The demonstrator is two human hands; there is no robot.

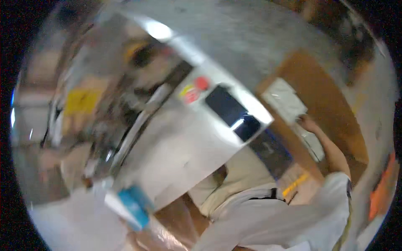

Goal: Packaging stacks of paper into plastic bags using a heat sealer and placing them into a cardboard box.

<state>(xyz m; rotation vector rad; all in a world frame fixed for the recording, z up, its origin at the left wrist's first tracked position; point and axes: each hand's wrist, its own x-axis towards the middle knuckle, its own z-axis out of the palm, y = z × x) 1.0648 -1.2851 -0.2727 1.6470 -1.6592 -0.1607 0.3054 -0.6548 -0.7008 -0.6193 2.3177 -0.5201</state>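
Observation:
My right hand point(307, 124) reaches into an open cardboard box point(341, 121) on the right. Its fingers are closed at the edge of a white packet point(285, 98); a second white packet point(313, 146) lies just below the hand. At the lower left, my left hand point(133, 239) is smeared by motion and partly cut off by the picture's edge. It appears to grip the lower end of a blue and white box point(130, 207), which is tilted. Blur hides the exact finger positions of both hands.
A white machine top point(180, 146) stands before me, with a dark screen panel point(228, 106) and a red button point(202, 83) at its corner. A dark blue-edged bin point(270, 152) sits beside the cardboard box. Brown cardboard point(178, 217) with clear plastic lies at the lower middle.

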